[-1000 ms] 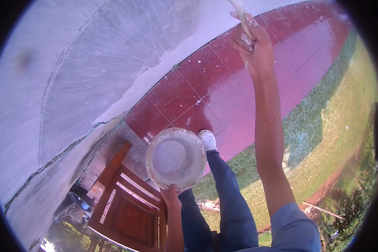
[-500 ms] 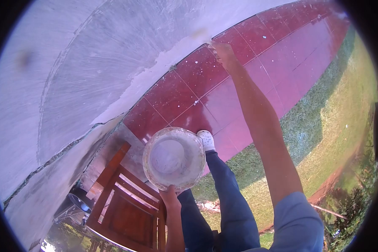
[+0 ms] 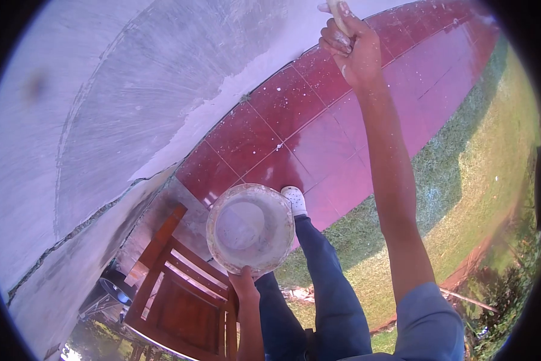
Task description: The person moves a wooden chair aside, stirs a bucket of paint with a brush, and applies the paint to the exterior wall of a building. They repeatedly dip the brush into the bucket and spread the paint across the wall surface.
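Note:
My left hand [image 3: 244,284] grips the near rim of a round, paint-crusted bucket [image 3: 219,240], held in front of my legs. Pale whitish liquid shows in the bottom of the bucket. High in the view, my right hand [image 3: 358,51] is closed around the pale handle of what looks like a paintbrush [image 3: 341,19]. The brush's far end is cut off by the top of the view. White smears mark the fingers of this hand. Beside it is the wall [image 3: 180,66], with streaky grey-white strokes and a whiter band along its lower edge.
Red floor tiles [image 3: 294,108] spotted with white drops run along the wall. A wooden chair [image 3: 186,301] stands left of my legs. My white shoe [image 3: 294,201] is just right of the bucket. Grass [image 3: 439,186] borders the tiles on the right.
My right hand has moved up and to the right with the paintbrush, and its handle now shows more clearly. The left hand and bucket are almost unmoved.

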`<move>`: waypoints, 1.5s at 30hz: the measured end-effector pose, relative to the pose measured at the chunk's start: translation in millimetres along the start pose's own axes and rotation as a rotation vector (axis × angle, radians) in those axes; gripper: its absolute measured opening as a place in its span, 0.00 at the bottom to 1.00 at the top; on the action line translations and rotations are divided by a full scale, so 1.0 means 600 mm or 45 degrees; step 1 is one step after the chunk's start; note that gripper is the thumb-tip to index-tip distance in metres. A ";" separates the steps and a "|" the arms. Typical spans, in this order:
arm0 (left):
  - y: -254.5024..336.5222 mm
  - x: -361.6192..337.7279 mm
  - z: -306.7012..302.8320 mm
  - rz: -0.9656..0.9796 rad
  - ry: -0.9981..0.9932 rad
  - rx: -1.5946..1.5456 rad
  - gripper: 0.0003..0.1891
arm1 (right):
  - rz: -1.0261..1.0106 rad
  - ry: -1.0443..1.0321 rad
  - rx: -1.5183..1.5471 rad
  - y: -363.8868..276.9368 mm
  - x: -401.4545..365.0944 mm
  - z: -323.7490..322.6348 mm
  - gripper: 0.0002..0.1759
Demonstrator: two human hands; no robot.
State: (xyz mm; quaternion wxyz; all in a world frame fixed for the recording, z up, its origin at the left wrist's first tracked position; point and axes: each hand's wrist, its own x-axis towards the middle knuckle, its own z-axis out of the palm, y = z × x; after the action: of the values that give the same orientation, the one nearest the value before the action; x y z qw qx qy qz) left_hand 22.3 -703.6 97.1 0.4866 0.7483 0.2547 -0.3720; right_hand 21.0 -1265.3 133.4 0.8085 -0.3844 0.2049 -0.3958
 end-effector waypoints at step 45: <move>0.053 -0.035 0.022 0.003 0.064 0.070 0.36 | 0.068 0.599 -0.747 -0.116 -0.022 0.092 0.19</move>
State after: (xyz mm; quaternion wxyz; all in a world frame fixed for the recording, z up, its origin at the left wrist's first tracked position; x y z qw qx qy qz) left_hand 29.4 -728.9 128.1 0.4597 0.7707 0.2557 -0.3596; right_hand 14.4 -1256.7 222.6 0.6049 -0.4926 0.4996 -0.3765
